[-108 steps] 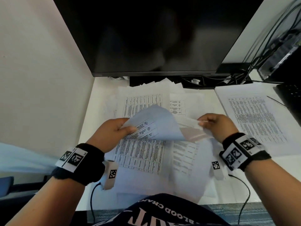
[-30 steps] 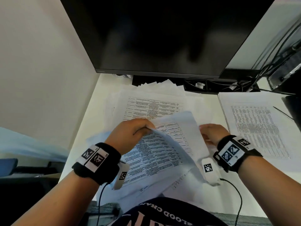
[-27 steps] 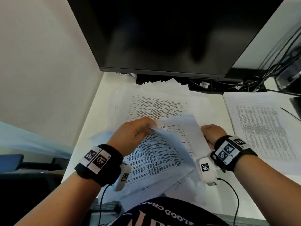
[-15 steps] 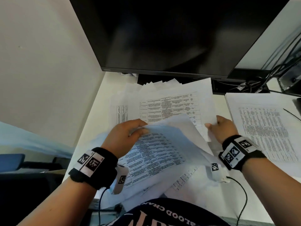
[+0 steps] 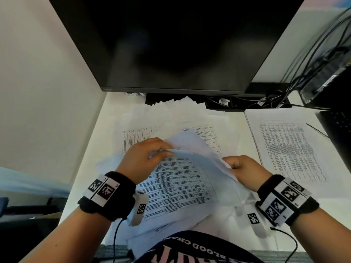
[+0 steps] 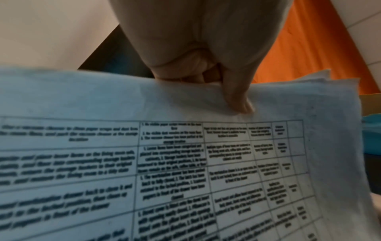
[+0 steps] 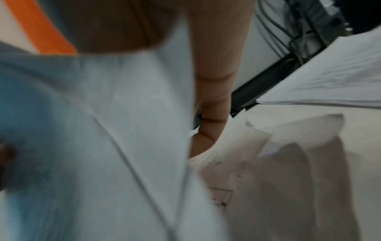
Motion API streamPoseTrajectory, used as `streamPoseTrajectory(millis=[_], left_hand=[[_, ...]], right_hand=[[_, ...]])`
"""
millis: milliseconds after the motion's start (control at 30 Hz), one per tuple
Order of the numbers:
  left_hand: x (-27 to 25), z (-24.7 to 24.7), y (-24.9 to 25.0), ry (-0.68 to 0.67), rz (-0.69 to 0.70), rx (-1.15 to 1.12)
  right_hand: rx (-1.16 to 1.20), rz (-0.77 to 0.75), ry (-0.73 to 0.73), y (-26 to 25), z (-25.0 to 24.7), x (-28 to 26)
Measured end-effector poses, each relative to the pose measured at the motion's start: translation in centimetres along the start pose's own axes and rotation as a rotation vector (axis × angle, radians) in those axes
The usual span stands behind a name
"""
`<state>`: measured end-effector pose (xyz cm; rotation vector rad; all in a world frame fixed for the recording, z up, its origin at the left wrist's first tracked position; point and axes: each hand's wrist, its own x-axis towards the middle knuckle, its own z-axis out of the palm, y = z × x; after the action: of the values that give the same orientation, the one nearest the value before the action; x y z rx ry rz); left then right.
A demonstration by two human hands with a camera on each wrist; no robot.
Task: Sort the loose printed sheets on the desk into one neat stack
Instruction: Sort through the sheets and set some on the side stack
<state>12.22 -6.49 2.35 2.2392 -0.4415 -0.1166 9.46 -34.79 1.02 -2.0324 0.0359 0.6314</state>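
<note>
Loose printed sheets [image 5: 171,118] lie fanned over the white desk below the monitor. My left hand [image 5: 146,158] pinches the top edge of a bundle of table-printed sheets [image 5: 182,185] held above the desk near my body; the left wrist view shows the thumb [image 6: 237,97] pressed on the top sheet [image 6: 144,163]. My right hand [image 5: 241,168] grips the right edge of a lifted sheet [image 5: 191,145]; in the blurred right wrist view a finger [image 7: 214,114] lies along a pale sheet [image 7: 123,146]. A neater stack [image 5: 288,149] lies at the right.
A large black monitor [image 5: 171,44] hangs over the desk's back edge. Cables [image 5: 275,99] and dark equipment [image 5: 332,76] crowd the back right, with a keyboard corner [image 5: 340,126] beside the right stack. A wall [image 5: 47,92] bounds the left.
The printed sheet my right hand held out half a second ago now lies on the loose pile. My right hand has come back toward me and taken the lifted sheet's right edge. My left hand keeps its bundle.
</note>
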Motion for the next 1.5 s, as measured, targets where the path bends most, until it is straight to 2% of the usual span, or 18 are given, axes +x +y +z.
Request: streamPoseTrajectory(millis=[67, 167, 267, 467, 567, 667, 767, 833, 900, 967, 1033, 1233, 1367, 1500], left_hand=[[-0.7, 0.2, 0.1, -0.006, 0.015, -0.017], [-2.0, 0.4, 0.1, -0.038, 0.043, -0.012], [-2.8, 0.4, 0.0, -0.027, 0.085, -0.019], [-3.6, -0.1, 0.0, 0.036, 0.072, -0.030], [-3.8, -0.5, 0.3, 0.059, 0.081, -0.011], [-3.9, -1.4, 0.3, 0.131, 0.071, 0.011], [-3.5, -2.7, 0.4, 0.278, -0.030, -0.011], [-2.9, -3.7, 0.7, 0.427, -0.128, -0.046], [-2.1, -4.7, 1.1, 0.587, -0.163, -0.101], [-1.2, -5.5, 1.3, 0.711, -0.162, -0.290], [-0.3, -5.9, 1.0, 0.770, -0.221, -0.410], [1.8, -4.5, -0.3, 0.771, -0.468, -0.591], [2.0, -3.5, -0.2, 0.685, -0.514, -0.595], [1.9, -3.0, 0.3, 0.678, -0.546, -0.632]], right_hand=[[0.035, 0.065, 0.020, 0.4, -0.2, 0.0], [0.178, 0.160, 0.203, 1.9, -1.0, 1.1], [0.051, 0.202, 0.301, 3.7, -0.6, 2.9], [-0.086, 0.288, 0.182, 3.7, 2.1, 5.1], [-0.232, 0.264, 0.130, 2.9, 3.0, 5.3], [-0.245, 0.205, 0.111, 2.4, 3.0, 5.2], [-0.103, 0.222, 0.186, 2.3, 1.7, 4.8], [-0.038, 0.251, 0.250, 2.8, 0.7, 4.6], [0.119, 0.262, 0.285, 3.1, 0.0, 4.2], [0.289, 0.238, 0.304, 3.3, -0.3, 3.5], [0.372, 0.202, 0.310, 3.0, -0.1, 3.0], [0.524, 0.115, 0.284, 0.4, 1.2, 1.9], [0.563, 0.116, 0.215, -1.4, 1.3, 0.6], [0.557, 0.186, 0.312, -2.7, 0.7, 0.0]])
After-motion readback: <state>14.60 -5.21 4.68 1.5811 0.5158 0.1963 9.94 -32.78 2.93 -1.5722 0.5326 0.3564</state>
